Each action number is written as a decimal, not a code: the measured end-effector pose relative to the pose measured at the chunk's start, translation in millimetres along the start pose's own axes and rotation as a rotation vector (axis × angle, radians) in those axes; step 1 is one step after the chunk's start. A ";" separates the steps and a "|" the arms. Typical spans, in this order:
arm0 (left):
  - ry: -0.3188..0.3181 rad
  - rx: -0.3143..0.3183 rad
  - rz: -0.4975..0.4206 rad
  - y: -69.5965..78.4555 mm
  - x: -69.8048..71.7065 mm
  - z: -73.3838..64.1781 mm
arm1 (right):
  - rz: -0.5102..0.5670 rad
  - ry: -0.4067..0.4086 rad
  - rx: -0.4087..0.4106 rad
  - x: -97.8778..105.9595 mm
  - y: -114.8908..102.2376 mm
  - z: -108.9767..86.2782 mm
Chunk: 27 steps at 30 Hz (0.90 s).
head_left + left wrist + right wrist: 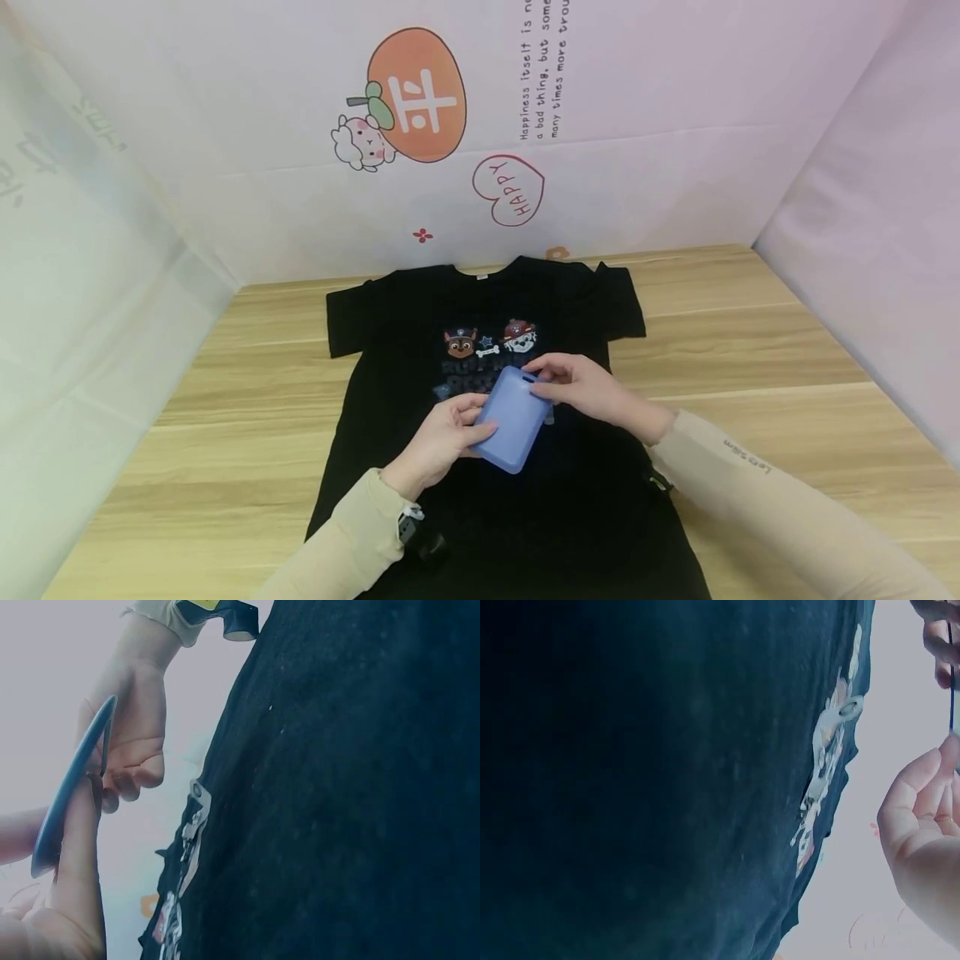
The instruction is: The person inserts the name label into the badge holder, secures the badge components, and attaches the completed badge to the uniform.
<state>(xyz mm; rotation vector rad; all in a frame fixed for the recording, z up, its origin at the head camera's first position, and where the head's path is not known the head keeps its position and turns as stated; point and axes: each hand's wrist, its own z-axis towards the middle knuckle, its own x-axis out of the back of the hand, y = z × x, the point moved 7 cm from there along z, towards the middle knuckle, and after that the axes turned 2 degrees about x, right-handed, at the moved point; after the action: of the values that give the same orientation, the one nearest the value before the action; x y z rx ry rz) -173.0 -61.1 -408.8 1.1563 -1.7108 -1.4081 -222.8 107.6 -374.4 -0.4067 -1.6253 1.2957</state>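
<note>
A blue plastic card holder (512, 425) with a dark slot near its top edge is held tilted above the black T-shirt (555, 533). My left hand (444, 429) pinches its lower left side, with the thumb on the front. At the upper right corner, beside the slot, my right hand (581, 387) pinches it between thumb and fingers. Seen edge-on in the left wrist view, the card holder (71, 791) is a thin curved strip between both hands. Only a sliver of it enters the right wrist view, where my right hand (919, 832) holds it.
The T-shirt lies spread on a wood-grain table (247, 408), with cartoon dog faces (487, 340) printed on its chest. White printed cloth (645, 167) stands as walls at the back and both sides. Dark bands with devices sit at both wrists.
</note>
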 end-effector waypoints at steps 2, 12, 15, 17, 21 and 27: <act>0.014 -0.001 0.002 0.6 3.9 -1.5 | 0.002 0.023 -0.012 5.9 2.7 0.9; 0.072 0.009 0.004 0.7 21.5 -9.1 | -0.059 0.052 -0.065 28.2 15.1 7.8; 0.082 0.008 0.005 0.7 24.9 -11.3 | -0.094 0.052 -0.070 29.7 19.0 10.1; 0.083 0.005 0.006 0.7 26.3 -12.2 | -0.116 0.050 -0.072 30.1 21.8 11.6; 0.077 0.002 -0.004 -0.9 27.6 -13.1 | -0.154 0.043 -0.089 30.0 28.7 15.9; 0.070 0.000 -0.011 -1.2 27.6 -14.5 | -0.188 0.000 -0.116 26.4 37.1 23.5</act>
<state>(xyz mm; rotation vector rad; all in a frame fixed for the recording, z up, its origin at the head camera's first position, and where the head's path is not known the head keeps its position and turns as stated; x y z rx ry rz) -171.5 -92.3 -408.3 1.2020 -1.6582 -1.3587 -265.7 128.2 -393.3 -0.3157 -1.7003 1.0646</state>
